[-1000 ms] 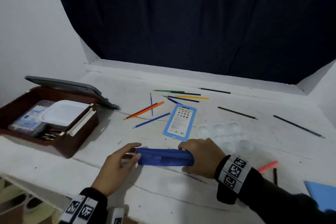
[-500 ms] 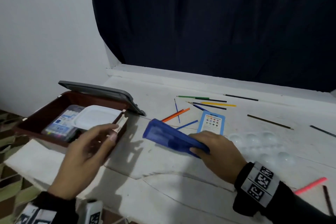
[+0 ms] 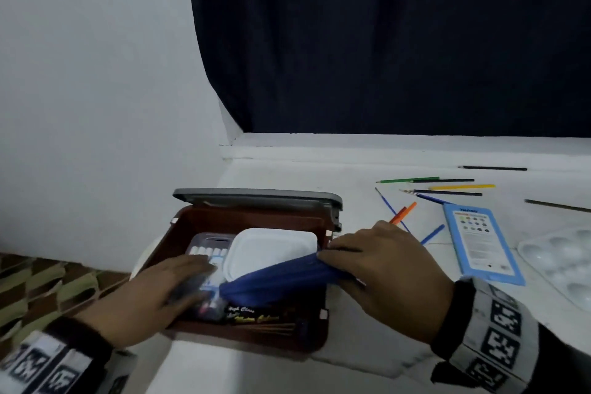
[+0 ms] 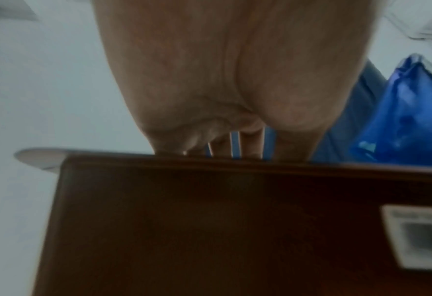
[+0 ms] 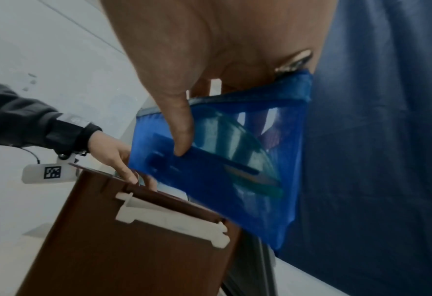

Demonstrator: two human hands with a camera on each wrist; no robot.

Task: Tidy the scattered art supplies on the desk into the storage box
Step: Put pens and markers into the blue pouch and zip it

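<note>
The white counter (image 3: 367, 169) runs back to a low white ledge, with a dark navy curtain (image 3: 383, 41) hanging behind it from 11 to 3 o'clock and a plain white wall (image 3: 96, 73) at 9 to 11 o'clock. At 8 o'clock, below the counter's edge, a patterned green and brown floor (image 3: 48, 285) shows.

The brown storage box (image 3: 256, 337) sits at the counter's near left corner, its grey lid (image 3: 256, 197) open and standing along the far side. Inside lie a white lidded container (image 3: 271, 249), a paint set (image 3: 208, 245) at the left and a black pack with yellow lettering (image 3: 256, 317) along the near wall.

The right hand (image 3: 383, 269) pinches one end of the blue mesh pouch (image 3: 281, 278), thumb on one face and fingers on the other; the pouch slants down into the box across the white container. The left hand (image 3: 153, 294) lies flat in the box's left part with fingers extended; whether it touches the pouch's lower end I cannot tell.

At 2 o'clock from the box, coloured pencils (image 3: 460, 186) and thin brushes (image 3: 391, 209) lie scattered on the counter. At 3 o'clock lies a light blue card (image 3: 479, 243), and just beside it, at the right edge, a clear mixing palette (image 3: 563, 259).
</note>
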